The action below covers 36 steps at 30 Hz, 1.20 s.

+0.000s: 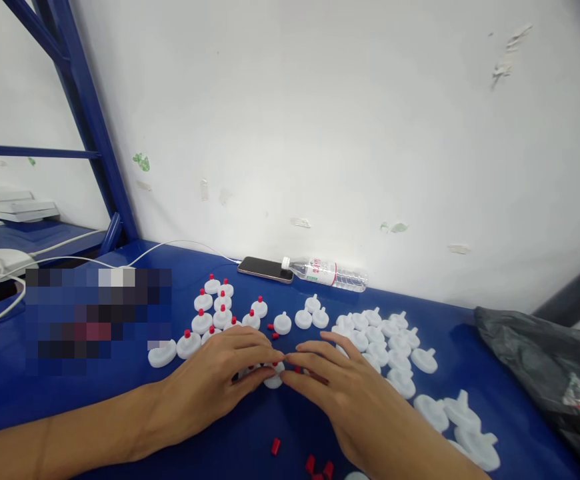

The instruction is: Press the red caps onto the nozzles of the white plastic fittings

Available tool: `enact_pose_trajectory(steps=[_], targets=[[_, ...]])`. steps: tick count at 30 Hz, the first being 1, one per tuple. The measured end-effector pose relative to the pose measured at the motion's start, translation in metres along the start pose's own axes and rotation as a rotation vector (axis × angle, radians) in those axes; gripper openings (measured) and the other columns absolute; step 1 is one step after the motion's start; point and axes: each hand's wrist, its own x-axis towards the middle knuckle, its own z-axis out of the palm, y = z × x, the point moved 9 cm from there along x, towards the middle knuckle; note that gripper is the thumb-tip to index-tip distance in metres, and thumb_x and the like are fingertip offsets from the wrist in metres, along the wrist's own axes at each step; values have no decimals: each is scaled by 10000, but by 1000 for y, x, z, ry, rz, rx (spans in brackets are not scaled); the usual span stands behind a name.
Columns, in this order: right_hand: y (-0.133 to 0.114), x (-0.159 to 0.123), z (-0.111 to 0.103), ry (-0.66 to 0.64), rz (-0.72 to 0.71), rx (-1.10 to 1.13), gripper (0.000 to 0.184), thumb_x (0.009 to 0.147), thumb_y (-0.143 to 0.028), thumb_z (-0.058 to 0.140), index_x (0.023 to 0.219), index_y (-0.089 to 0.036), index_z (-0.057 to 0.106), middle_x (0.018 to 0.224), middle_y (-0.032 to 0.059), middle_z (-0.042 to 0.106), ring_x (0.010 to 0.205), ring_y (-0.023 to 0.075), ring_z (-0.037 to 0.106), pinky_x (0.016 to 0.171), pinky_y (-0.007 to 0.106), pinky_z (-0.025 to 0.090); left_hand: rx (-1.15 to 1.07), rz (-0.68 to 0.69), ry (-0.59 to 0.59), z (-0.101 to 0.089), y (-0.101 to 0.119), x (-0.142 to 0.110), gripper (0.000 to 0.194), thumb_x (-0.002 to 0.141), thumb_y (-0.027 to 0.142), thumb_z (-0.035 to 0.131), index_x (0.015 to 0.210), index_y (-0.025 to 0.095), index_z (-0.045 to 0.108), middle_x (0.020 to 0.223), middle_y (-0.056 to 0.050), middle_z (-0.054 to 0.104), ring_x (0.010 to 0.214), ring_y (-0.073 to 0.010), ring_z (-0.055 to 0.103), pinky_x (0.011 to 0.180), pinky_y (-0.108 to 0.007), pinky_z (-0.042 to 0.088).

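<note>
A white round cap with a spout (273,381) rests on the blue table between my hands, a small red tip on its spout. My left hand (220,370) curls in from the left, its thumb and fingertips at the red tip and cap. My right hand (343,380) meets it from the right, with forefinger and thumb pinched at the same cap's edge. More red tips (297,369) show partly beneath the right fingers. Left of my hands stand several white caps (189,345) fitted with red tips. To the right lies a cluster of bare-spouted white caps (377,352).
Loose red tips (275,447) lie near the front edge. A phone (265,269) on a white cable and a water bottle (327,273) lie along the wall. A dark plastic bag (535,373) sits at right. A blue frame post (90,120) rises at left. One left patch is blurred.
</note>
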Motion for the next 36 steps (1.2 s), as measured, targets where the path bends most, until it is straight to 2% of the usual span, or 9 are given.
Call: enact_pose_trajectory(steps=[5,9,13,17,20,27,31,33,36], targets=[[9,-1,-11,121,97,-2,491,846,-16,536,1270,-258,579,1185,-4,681,1148,196,571,1163,456,241,-18,64,66,-8,8,2,182,972,115,616,1115,216,667,974,-24,751,892,-173,678,827,-308,537],[10,1,-24,202,169,-8,325,1001,-182,486,1318,-215,550,1117,25,705,1095,213,602,1140,526,277,-36,152,137,-23,21,2,225,938,39,629,1102,187,667,998,-53,749,912,-184,672,842,-341,531],[8,4,-29,197,202,71,235,986,-322,578,1190,-208,602,1030,22,708,1044,216,623,1133,551,305,-27,218,146,-28,34,-1,238,924,6,613,1085,169,680,1042,-95,743,915,-208,680,821,-375,540],[6,3,-30,239,190,149,82,967,-263,605,1037,-220,606,948,-7,698,990,191,629,1145,536,295,14,280,100,-26,45,-2,229,935,22,602,1092,163,690,1047,-120,763,921,-222,714,815,-380,562],[7,2,-32,285,193,195,87,952,-177,594,1027,-223,594,942,-20,689,943,153,635,1145,491,306,17,310,83,-27,50,0,247,933,26,617,1124,169,680,1104,-117,766,969,-225,723,853,-374,560],[2,3,-40,313,129,206,169,950,-135,578,1099,-208,609,945,-19,703,961,139,642,1138,444,321,-64,204,93,-25,42,-5,332,932,52,638,1215,224,650,1172,-81,656,1078,-202,624,961,-346,533],[-8,4,-43,331,35,143,220,962,-132,569,1165,-204,616,1021,-22,729,1020,133,644,1144,384,306,38,14,20,-14,27,-10,662,936,264,688,1512,232,363,1443,-121,496,1290,-224,525,1082,-328,480],[-13,3,-44,358,-18,121,250,972,-125,546,1198,-206,615,1043,-22,737,1031,139,645,1135,368,308,53,6,-10,-11,27,-11,726,917,341,702,1528,224,328,1454,-114,523,1327,-228,506,1105,-328,462],[-14,2,-43,396,-46,106,271,986,-127,519,1222,-216,618,1011,-22,741,987,153,651,1103,373,344,-12,94,15,-14,37,-7,667,898,261,706,1488,254,393,1341,-71,641,1197,-187,614,1047,-289,503]])
